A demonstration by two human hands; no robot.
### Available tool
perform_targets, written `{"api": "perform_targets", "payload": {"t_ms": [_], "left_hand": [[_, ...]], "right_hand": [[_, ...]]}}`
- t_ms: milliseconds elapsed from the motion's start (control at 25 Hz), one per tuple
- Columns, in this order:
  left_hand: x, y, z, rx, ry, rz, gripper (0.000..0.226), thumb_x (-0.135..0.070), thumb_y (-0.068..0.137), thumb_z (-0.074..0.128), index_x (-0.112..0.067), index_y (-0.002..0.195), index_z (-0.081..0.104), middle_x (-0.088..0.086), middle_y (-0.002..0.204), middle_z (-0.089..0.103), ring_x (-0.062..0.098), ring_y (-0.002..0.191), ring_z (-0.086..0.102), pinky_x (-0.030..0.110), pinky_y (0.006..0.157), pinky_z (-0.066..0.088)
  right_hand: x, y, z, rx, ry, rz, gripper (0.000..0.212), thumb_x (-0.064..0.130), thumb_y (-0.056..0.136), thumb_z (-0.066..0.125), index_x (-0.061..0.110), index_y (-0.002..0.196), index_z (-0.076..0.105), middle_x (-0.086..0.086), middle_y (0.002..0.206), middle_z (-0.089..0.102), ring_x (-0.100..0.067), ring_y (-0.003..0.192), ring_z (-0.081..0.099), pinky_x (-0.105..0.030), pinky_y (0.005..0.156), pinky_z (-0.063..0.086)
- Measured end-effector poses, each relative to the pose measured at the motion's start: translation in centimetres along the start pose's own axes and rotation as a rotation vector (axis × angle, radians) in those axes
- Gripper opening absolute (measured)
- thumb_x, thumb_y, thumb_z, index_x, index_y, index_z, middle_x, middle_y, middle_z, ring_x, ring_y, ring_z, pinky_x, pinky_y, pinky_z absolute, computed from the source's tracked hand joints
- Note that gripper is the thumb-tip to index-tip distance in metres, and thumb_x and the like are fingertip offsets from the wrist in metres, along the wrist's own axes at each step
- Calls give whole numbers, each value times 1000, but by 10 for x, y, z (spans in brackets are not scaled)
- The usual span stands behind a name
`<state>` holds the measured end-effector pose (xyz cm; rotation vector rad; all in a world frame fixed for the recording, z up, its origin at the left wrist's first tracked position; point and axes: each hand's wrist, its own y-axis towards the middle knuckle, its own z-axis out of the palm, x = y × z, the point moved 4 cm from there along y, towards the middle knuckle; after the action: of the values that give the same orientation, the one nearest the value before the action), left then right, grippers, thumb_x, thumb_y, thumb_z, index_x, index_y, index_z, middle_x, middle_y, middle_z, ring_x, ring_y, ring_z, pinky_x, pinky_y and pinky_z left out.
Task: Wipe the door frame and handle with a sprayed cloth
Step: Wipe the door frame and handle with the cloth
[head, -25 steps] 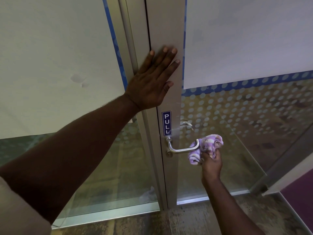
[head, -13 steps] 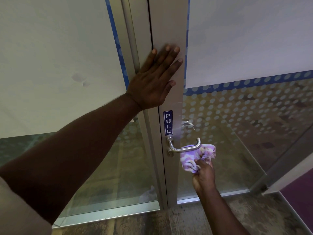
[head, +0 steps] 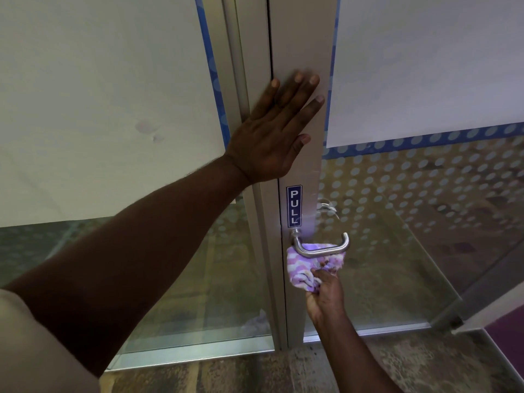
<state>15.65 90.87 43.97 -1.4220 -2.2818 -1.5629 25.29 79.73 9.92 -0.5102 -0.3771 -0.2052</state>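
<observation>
— Where does the left hand (head: 272,131) sit?
— Flat on the frame (head: 300,38), above the sign (head: 294,206). Its fingers are straight and spread, holding nothing.
— And the cloth (head: 304,268)?
— It is bunched just under the handle (head: 323,249), touching the bar from below, low on the frame beneath the sign. It is purple and white.
— Who holds it?
— The right hand (head: 326,296) grips it from beneath, fingers curled into the fabric.
— The handle itself?
— It is a metal lever. Its bar is level and its free end is bent back toward the glass (head: 397,251).
</observation>
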Motion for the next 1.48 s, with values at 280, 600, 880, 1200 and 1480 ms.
{"api": "perform_targets", "payload": {"t_ms": [280,600,880,1200,1480], "left_hand": [[1,1,3,-1,4,-2,57,-32,110,41,0,157,39,28,163,40,45,152,37,58,127,19],[0,0,1,1,9,-3,57,-30,109,45,0,157,40,28,163,39,45,153,36,58,128,18],[0,0,0,-3,14,6,56,-29,110,45,0,158,39,28,164,38,45,153,35,58,128,16],[-2,-1,-4,-33,21,13,56,-27,109,47,1,157,39,28,163,39,45,152,38,57,127,17],[-1,-1,-1,-26,27,14,57,-30,111,44,0,158,37,27,164,38,44,153,36,55,128,14]], "right_hand": [[-12,10,11,56,77,123,46,-4,83,36,22,47,47,9,47,25,-5,35,32,-16,38,20],[-16,-2,19,-21,206,114,34,-13,89,29,8,82,55,2,49,49,-4,32,28,-14,36,35],[13,-12,-6,-57,172,152,69,-9,77,42,4,145,50,-39,119,62,-20,45,44,-18,43,31],[85,-18,-23,-52,116,11,27,-8,72,40,18,79,46,7,46,34,-7,53,12,-18,39,20],[117,-10,-12,-25,-184,26,31,5,65,44,20,38,38,10,47,14,-8,54,9,-21,48,11]]}}
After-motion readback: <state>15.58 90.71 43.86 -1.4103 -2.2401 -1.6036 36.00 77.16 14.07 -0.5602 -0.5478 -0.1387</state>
